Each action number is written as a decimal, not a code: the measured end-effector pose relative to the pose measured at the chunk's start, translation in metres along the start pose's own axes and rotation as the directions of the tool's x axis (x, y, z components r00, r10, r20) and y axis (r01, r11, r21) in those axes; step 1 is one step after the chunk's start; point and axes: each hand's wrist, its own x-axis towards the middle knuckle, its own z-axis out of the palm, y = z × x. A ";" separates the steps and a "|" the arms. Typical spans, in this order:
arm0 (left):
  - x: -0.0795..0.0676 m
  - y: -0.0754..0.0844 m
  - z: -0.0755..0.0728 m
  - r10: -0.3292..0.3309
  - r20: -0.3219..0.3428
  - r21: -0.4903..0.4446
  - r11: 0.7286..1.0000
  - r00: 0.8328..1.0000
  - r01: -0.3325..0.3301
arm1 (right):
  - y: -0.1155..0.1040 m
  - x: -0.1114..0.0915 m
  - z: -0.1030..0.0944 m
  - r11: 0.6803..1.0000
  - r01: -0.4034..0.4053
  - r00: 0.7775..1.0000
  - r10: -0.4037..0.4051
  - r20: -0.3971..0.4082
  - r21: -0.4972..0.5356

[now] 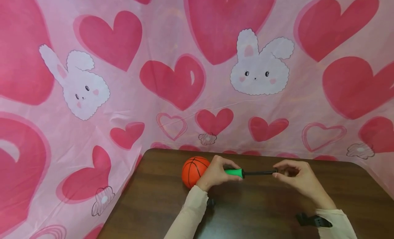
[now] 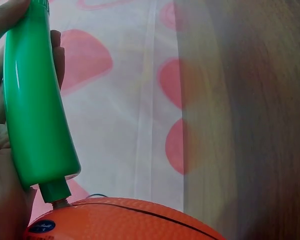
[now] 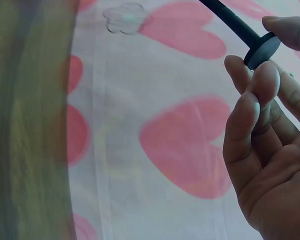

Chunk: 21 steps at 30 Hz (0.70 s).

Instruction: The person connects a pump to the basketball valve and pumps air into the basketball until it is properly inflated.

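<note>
My left hand (image 1: 215, 174) grips the green barrel of a small ball pump (image 2: 40, 105). From the barrel a thin black plunger rod (image 1: 260, 173) is drawn out to the right. With thumb and fingertips, my right hand (image 1: 301, 177) pinches the flat disc (image 3: 263, 50) at the rod's end. At the pump's other end, a short nozzle with a metal tip (image 2: 60, 203) meets the top of an orange toy basketball (image 1: 191, 174). In the head view the left hand covers this joint and part of the ball.
Everything is over a dark brown wooden table (image 1: 154, 204). Behind and to the left hangs a pink cloth (image 1: 172, 30) with hearts and rabbits. A black wrist mount (image 1: 314, 220) juts out by the right sleeve.
</note>
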 end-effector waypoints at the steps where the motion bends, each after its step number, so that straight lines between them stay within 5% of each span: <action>1: 0.000 0.000 0.000 0.000 -0.004 -0.001 1.000 1.000 0.000 | -0.001 0.000 -0.003 1.000 -0.009 1.000 0.009 -0.005 -0.001; 10: -0.003 0.000 0.001 -0.054 0.001 -0.027 0.998 0.999 0.054 | -0.002 -0.002 -0.011 1.000 -0.023 1.000 0.023 -0.009 0.016; 21: -0.002 0.002 0.001 -0.021 0.002 -0.023 1.000 1.000 0.021 | 0.001 -0.002 -0.006 0.998 -0.020 0.999 0.023 -0.041 0.064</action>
